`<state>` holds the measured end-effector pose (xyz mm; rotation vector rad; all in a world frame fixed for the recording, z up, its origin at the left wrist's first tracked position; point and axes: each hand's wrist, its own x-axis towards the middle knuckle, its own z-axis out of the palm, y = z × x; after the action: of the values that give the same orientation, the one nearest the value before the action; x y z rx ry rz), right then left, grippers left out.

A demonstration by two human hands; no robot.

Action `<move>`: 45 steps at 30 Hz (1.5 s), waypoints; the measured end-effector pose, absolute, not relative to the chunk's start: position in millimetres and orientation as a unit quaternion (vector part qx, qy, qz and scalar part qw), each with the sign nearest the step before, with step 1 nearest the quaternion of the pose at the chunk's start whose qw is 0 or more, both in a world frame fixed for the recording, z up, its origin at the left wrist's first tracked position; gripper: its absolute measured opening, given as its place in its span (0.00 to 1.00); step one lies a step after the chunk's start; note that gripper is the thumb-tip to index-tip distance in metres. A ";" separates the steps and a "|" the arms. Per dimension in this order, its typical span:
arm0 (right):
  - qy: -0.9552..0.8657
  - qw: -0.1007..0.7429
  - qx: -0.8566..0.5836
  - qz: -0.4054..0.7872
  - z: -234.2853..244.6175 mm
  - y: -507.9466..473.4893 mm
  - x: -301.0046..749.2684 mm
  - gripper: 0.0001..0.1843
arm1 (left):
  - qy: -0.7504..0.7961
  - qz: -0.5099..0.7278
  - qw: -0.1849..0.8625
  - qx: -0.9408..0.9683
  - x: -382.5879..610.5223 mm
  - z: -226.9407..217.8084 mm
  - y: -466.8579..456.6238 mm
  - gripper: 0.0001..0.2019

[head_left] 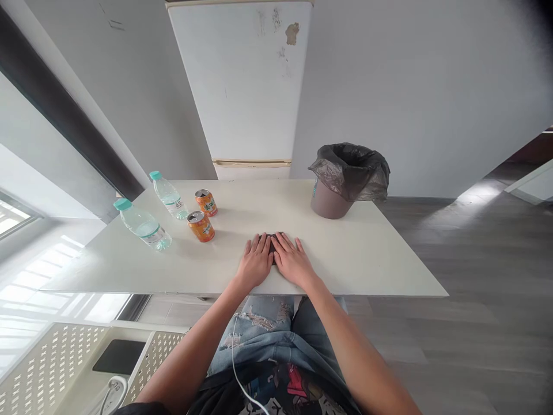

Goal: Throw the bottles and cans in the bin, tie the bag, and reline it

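Resting over dark flat item [272, 248], left hand [256, 263] and right hand [294, 264]; fingers extended, unclenched; uneven pressure could skid it.

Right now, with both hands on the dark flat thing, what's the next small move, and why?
Probably lift the left hand and ease it toward the front orange can. Both hands lie flat, neither visibly grasping anything; of the cans and bottles, that can stands closest to the left hand, with bare tabletop between. The right hand could stay on the dark flat thing.
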<state>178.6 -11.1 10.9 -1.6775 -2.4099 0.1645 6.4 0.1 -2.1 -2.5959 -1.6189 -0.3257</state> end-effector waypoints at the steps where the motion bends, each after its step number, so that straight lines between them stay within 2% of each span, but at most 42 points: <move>1: -0.815 0.100 -0.569 0.053 10.9 -11.1 178.4 0.33 | -0.527 -0.103 0.031 -0.843 6.4 -1.6 0.0 0.29; 13: -0.812 0.116 -0.570 0.051 10.9 -12.5 177.3 0.33 | -0.528 -0.112 0.006 -0.842 5.8 2.0 -0.7 0.30; 18: -0.811 0.144 -0.565 0.047 12.3 -14.0 179.1 0.32 | -0.527 -0.237 -0.046 -0.815 1.4 10.3 -0.8 0.31; 22: -0.792 0.215 -0.570 0.029 22.7 -18.3 182.4 0.32 | -0.550 -0.364 -0.055 -0.749 -1.9 19.8 -2.9 0.23; 25: -0.790 0.276 -0.547 0.025 28.8 -21.5 184.3 0.30 | -0.558 -0.409 -0.047 -0.721 -2.7 23.9 -5.1 0.17; 29: -0.864 0.225 -0.445 0.066 25.4 -22.8 182.0 0.26 | -0.563 -0.413 -0.045 -0.714 -2.4 24.4 -6.6 0.13; 31: -0.872 0.200 -0.441 0.071 21.5 -23.5 180.6 0.25 | -0.561 -0.422 -0.049 -0.710 -2.0 22.9 -5.9 0.11; 41: -0.766 0.175 -0.618 0.033 10.8 -50.1 235.3 0.30 | -0.550 -0.437 -0.071 -0.708 -2.9 15.3 -2.4 0.11; 45: -0.727 0.154 -0.668 0.034 4.2 -66.0 297.9 0.31 | -0.540 -0.345 -0.057 -0.766 0.0 16.5 -2.7 0.10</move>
<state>297.9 -66.0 4.2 -1.9163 -2.0835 0.0968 0.0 -2.7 16.5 -2.4984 -1.7596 -1.1237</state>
